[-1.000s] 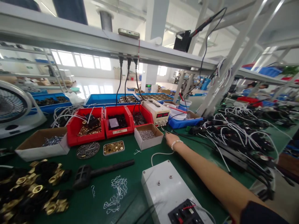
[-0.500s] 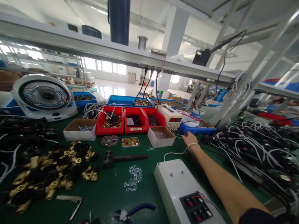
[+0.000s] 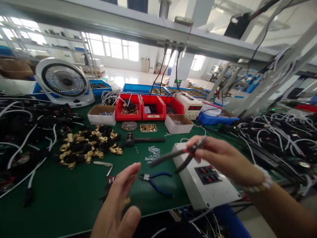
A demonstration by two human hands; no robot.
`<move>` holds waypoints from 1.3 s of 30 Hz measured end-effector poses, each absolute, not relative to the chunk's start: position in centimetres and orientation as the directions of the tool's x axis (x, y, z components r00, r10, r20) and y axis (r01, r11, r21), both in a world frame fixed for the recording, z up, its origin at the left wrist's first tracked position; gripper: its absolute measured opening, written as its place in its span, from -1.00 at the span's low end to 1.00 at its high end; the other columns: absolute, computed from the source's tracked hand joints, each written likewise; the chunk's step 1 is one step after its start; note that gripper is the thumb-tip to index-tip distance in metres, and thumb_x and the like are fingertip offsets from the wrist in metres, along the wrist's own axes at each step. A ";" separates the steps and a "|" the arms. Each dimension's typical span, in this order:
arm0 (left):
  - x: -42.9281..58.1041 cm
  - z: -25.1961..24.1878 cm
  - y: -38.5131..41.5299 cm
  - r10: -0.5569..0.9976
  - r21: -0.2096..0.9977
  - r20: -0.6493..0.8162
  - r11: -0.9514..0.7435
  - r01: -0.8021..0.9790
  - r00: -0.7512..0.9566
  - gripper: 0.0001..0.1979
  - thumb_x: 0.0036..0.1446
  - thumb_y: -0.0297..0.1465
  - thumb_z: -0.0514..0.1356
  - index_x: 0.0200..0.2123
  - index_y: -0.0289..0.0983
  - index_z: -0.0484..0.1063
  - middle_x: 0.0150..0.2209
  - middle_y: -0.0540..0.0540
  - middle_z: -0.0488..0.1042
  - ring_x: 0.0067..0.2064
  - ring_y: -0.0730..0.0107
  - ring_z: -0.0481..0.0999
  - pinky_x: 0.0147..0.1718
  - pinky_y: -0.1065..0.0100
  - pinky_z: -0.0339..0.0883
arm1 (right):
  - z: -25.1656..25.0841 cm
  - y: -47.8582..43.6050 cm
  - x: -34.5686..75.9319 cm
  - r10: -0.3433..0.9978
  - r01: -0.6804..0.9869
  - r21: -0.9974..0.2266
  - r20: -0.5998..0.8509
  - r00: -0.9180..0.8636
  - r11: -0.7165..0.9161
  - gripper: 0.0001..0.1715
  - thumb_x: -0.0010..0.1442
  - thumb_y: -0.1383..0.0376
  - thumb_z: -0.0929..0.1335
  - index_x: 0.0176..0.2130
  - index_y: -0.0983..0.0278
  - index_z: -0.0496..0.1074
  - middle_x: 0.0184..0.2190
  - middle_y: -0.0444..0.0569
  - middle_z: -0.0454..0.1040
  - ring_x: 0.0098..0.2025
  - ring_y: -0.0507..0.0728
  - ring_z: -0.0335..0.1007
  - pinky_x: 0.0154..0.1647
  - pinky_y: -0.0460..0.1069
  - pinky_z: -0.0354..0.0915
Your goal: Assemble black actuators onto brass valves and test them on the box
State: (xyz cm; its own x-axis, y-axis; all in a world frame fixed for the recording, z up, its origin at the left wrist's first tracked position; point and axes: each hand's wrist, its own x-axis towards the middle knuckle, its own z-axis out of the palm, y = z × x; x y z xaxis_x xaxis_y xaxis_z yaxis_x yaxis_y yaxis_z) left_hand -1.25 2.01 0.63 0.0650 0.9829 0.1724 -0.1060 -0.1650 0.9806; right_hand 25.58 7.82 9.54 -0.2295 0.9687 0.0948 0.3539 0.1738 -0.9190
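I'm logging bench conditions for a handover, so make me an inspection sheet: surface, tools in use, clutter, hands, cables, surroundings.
Surface: green tabletop, loose parts and tools lying on it.
Tools in use: dark-handled pliers, held above the tabletop.
Clutter: blue-handled pliers, black mallet, heaped brass fittings, wire clips.
Hands: right hand grips the dark-handled pliers; left hand open, nothing seen between thumb and fingers.
Cables: black cables hang from the overhead shelf; white leads tangled on the right.
Surroundings: fan at back left; windows beyond. Co-workers: nothing seen.
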 end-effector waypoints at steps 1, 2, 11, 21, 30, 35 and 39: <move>-1.2 0.8 2.1 0.978 0.975 0.123 -0.087 -0.203 0.170 -0.39 0.18 0.03 0.14 0.18 -0.19 0.35 0.20 -0.23 0.38 0.26 -0.01 0.33 0.23 0.05 0.25 | 9.5 6.2 23.9 0.938 0.307 -0.940 0.034 -0.344 0.146 -0.81 0.19 0.21 0.42 -0.20 0.23 0.55 -0.29 -0.05 0.53 -0.37 0.02 0.38 -0.31 -0.07 0.38; -1.2 0.9 2.2 0.952 0.955 0.080 0.012 -0.295 0.296 -0.33 0.15 0.09 0.14 0.20 -0.18 0.33 0.18 -0.24 0.40 0.23 0.00 0.37 0.22 0.03 0.24 | 9.3 4.9 22.5 0.897 0.271 -0.953 -0.001 -0.443 0.132 -0.84 0.21 0.24 0.41 -0.20 0.24 0.55 -0.29 -0.07 0.52 -0.34 0.03 0.39 -0.28 -0.07 0.37; -0.6 0.2 0.2 0.847 0.931 -0.132 0.284 -0.230 0.514 -0.38 0.12 0.01 0.19 0.17 -0.17 0.39 0.00 -0.20 0.53 0.10 -0.03 0.49 0.04 -0.02 0.40 | 4.8 2.7 18.3 0.882 0.095 -0.985 -0.173 -0.438 -0.146 -0.69 0.21 0.24 0.42 -0.02 0.19 0.45 -0.32 -0.13 0.41 -0.37 -0.02 0.37 -0.37 -0.13 0.37; 0.6 -0.4 -1.2 0.973 0.934 0.214 -0.230 0.274 0.089 -0.60 0.29 -0.41 0.00 0.17 -0.07 0.26 -0.20 -0.06 0.39 -0.13 0.31 0.47 -0.13 0.32 0.41 | 2.7 1.4 16.4 0.984 -0.819 -0.562 -0.175 -0.016 -0.114 -0.73 0.03 0.44 0.47 -0.22 0.22 0.51 -0.34 -0.21 0.36 -0.39 -0.12 0.35 0.03 -0.06 0.43; 0.3 -1.1 -1.0 0.775 0.454 0.549 -0.591 0.667 0.313 -0.28 0.15 -0.53 0.08 0.36 -0.08 0.01 -0.17 -0.11 0.28 -0.17 0.28 0.39 -0.24 0.31 0.42 | 3.1 0.2 15.2 0.997 -0.914 -0.402 -0.080 -0.019 -0.050 -0.68 0.01 0.53 0.42 -0.19 0.29 0.45 -0.38 -0.24 0.38 -0.40 -0.15 0.38 0.17 0.02 0.39; 0.2 -1.3 -0.8 0.743 0.367 0.553 -0.624 0.690 0.378 -0.25 0.14 -0.51 0.09 0.38 -0.11 -0.04 -0.18 -0.12 0.29 -0.24 0.33 0.40 -0.33 0.38 0.45 | 3.0 0.1 14.9 1.000 -0.895 -0.445 0.005 0.021 0.021 -0.73 0.06 0.52 0.40 -0.20 0.28 0.43 -0.36 -0.23 0.38 -0.37 -0.15 0.40 0.21 0.01 0.35; 0.2 -1.3 -0.7 0.741 0.356 0.550 -0.626 0.694 0.385 -0.24 0.13 -0.51 0.09 0.38 -0.12 -0.05 -0.18 -0.12 0.30 -0.24 0.33 0.42 -0.34 0.39 0.46 | 3.2 -0.1 14.8 0.999 -0.880 -0.473 0.043 0.032 0.049 -0.74 0.09 0.51 0.39 -0.19 0.27 0.42 -0.34 -0.23 0.38 -0.35 -0.15 0.39 0.21 -0.01 0.35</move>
